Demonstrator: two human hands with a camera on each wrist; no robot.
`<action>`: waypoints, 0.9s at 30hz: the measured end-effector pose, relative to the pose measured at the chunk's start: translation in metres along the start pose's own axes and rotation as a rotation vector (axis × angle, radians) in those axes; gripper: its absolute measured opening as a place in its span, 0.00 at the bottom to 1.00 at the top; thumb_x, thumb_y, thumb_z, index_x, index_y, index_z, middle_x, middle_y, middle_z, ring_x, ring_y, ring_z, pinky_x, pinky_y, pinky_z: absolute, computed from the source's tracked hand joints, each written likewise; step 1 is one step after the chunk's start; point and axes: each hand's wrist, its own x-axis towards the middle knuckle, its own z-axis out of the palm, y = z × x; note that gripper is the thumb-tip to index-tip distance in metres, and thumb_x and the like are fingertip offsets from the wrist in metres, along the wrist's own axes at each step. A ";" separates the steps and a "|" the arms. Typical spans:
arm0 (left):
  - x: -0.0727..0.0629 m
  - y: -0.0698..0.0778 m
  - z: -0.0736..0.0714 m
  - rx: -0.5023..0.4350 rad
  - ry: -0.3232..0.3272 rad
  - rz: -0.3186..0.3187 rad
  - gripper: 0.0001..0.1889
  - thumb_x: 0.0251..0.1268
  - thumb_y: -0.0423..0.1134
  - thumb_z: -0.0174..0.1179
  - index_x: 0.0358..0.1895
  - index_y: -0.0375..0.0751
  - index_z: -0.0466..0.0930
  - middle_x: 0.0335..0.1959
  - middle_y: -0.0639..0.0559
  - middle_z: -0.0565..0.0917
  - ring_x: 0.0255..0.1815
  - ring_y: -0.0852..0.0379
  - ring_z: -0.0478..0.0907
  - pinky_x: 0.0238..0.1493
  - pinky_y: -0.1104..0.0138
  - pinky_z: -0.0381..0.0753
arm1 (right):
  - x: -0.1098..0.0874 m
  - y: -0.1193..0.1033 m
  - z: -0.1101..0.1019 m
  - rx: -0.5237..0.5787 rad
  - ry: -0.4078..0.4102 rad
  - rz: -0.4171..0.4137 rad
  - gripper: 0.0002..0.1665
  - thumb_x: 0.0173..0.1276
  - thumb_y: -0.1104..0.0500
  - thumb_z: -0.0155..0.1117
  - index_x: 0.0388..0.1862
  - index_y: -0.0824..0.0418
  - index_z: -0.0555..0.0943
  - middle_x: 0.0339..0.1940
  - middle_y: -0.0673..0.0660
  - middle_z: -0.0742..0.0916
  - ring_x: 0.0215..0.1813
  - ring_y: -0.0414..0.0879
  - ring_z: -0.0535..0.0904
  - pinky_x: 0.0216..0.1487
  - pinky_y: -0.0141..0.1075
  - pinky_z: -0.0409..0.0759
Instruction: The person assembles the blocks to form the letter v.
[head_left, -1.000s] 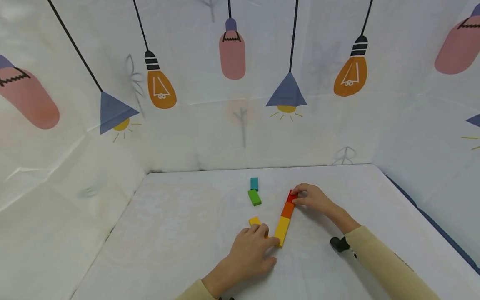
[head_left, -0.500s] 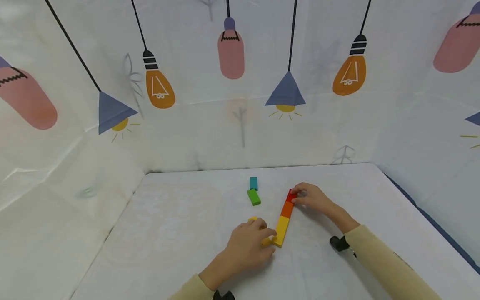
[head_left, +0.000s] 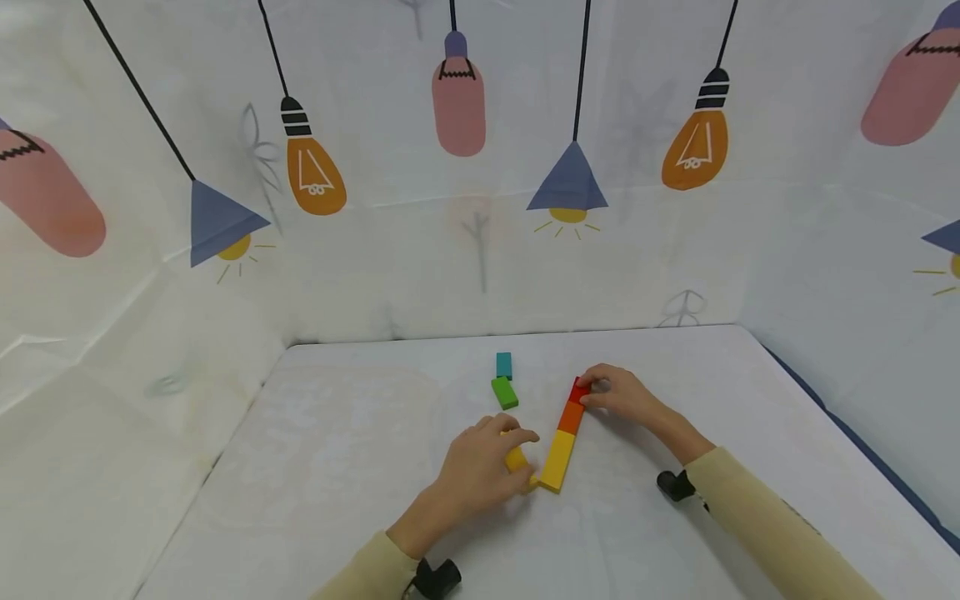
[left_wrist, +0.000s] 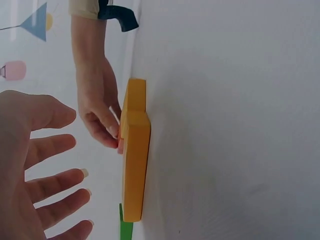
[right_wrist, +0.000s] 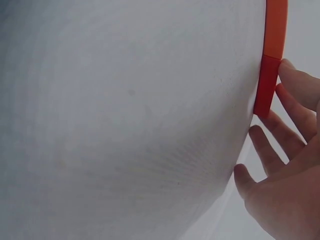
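Note:
My left hand (head_left: 476, 467) hovers over an amber block (head_left: 516, 458) with its fingers spread; in the left wrist view the fingers stand apart from that block (left_wrist: 136, 170). The block's near end meets the foot of a slanting row made of a yellow block (head_left: 557, 461), an orange block (head_left: 572, 417) and a red block (head_left: 577, 392). At the far end of this row, my right hand (head_left: 626, 398) pinches the red block between thumb and fingers. The right wrist view shows the thumb against the side of the red block (right_wrist: 267, 85).
Beyond the left hand lie a green block (head_left: 505, 392) and a teal block (head_left: 504, 365), nearly end to end. Everything rests on a white table (head_left: 337, 433). A pale curtain (head_left: 390, 267) printed with lamps hangs behind the table's far edge.
My left hand has moved off the near end of the amber block, to the left and away from me, and its fingers have spread. The right hand stays on the red block.

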 end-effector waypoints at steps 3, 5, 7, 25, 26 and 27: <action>0.003 -0.004 -0.001 0.013 0.013 -0.008 0.18 0.63 0.55 0.62 0.56 0.65 0.81 0.51 0.61 0.79 0.48 0.62 0.75 0.41 0.70 0.78 | -0.001 0.000 0.000 0.007 -0.001 -0.002 0.15 0.66 0.58 0.68 0.50 0.59 0.83 0.57 0.61 0.84 0.61 0.59 0.75 0.68 0.60 0.70; 0.006 -0.007 0.000 0.016 0.019 -0.011 0.18 0.63 0.55 0.62 0.56 0.65 0.81 0.51 0.61 0.79 0.48 0.62 0.75 0.42 0.69 0.78 | -0.001 0.000 0.000 0.008 -0.004 -0.005 0.15 0.66 0.57 0.69 0.51 0.59 0.83 0.58 0.62 0.83 0.61 0.59 0.75 0.68 0.60 0.70; 0.008 -0.010 0.000 0.015 0.024 -0.012 0.18 0.64 0.54 0.61 0.56 0.65 0.81 0.52 0.61 0.79 0.49 0.62 0.75 0.43 0.69 0.79 | -0.001 0.000 -0.001 0.015 -0.005 -0.004 0.16 0.66 0.57 0.69 0.51 0.59 0.83 0.58 0.62 0.83 0.62 0.60 0.75 0.68 0.60 0.69; 0.029 -0.031 0.003 -0.095 -0.002 -0.043 0.17 0.66 0.51 0.60 0.57 0.57 0.82 0.55 0.58 0.79 0.52 0.58 0.76 0.47 0.63 0.81 | -0.004 -0.001 -0.001 0.025 -0.001 -0.024 0.15 0.66 0.58 0.68 0.51 0.61 0.82 0.59 0.63 0.83 0.62 0.60 0.74 0.69 0.60 0.69; 0.029 -0.032 0.004 -0.098 -0.001 -0.044 0.18 0.66 0.51 0.60 0.57 0.57 0.82 0.55 0.58 0.79 0.53 0.58 0.76 0.48 0.63 0.81 | -0.004 -0.001 -0.001 0.023 -0.002 -0.030 0.16 0.66 0.58 0.68 0.51 0.61 0.82 0.59 0.63 0.83 0.62 0.61 0.74 0.69 0.60 0.69; 0.030 -0.034 0.005 -0.099 0.002 -0.046 0.18 0.66 0.51 0.60 0.57 0.57 0.82 0.55 0.58 0.79 0.53 0.57 0.76 0.48 0.62 0.81 | -0.004 -0.001 -0.002 0.028 -0.003 -0.030 0.16 0.66 0.58 0.68 0.51 0.61 0.82 0.59 0.63 0.83 0.62 0.61 0.74 0.69 0.60 0.69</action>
